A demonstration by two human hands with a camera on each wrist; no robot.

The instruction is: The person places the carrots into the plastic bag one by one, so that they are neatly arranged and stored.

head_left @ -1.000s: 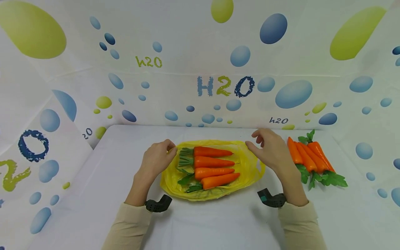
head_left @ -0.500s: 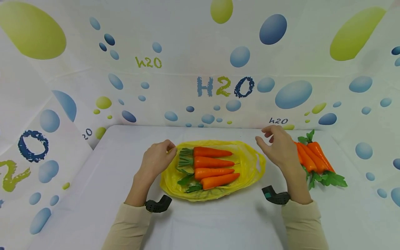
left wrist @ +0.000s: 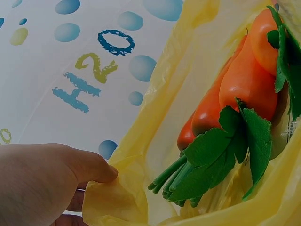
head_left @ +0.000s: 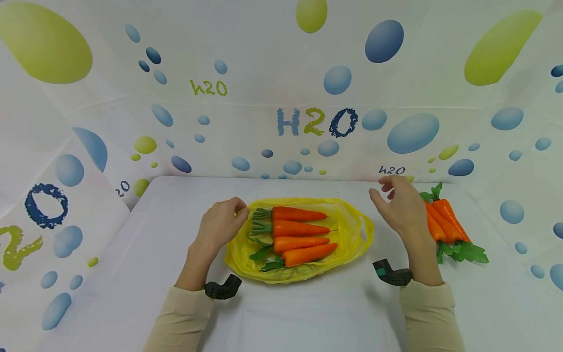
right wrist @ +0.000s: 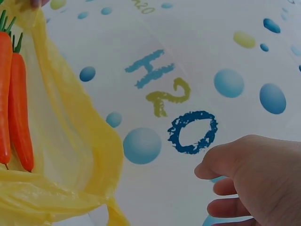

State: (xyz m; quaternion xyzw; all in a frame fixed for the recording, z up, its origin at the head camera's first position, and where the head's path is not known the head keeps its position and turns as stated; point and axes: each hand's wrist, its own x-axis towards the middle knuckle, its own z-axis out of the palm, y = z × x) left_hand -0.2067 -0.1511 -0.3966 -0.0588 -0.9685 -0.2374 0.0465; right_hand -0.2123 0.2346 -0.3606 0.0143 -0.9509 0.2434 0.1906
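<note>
- The thin yellow plastic bag (head_left: 357, 242) lies near the middle of the white table (head_left: 308, 318), its long axis running left to right, with a loop-like opening at its right end.
- Inside it, four orange carrots with green tops (head_left: 303, 228) lie side by side, tips pointing right and greens toward the left hand (head_left: 221, 220); the nearest one slants slightly.
- The left hand pinches the bag's left edge between thumb and fingers.
- The right hand (head_left: 401, 203) is off the bag, thumb and fingers apart and loosely curved; the two hands are well apart.
- White surface shows between the bag's right end and the right hand, along the bag's near side, and between its far rim and the table's back edge.
- A second group of orange carrots with green leaves (head_left: 447, 226) lies at the right; the rightmost has its leaves at the far end, its body slanting near and right.
- In the head view the right hand and wrist hide part of that group, so its full count cannot be told.
- The right wrist view cuts off the bag at left; the left wrist view crops it at right and below.
</note>
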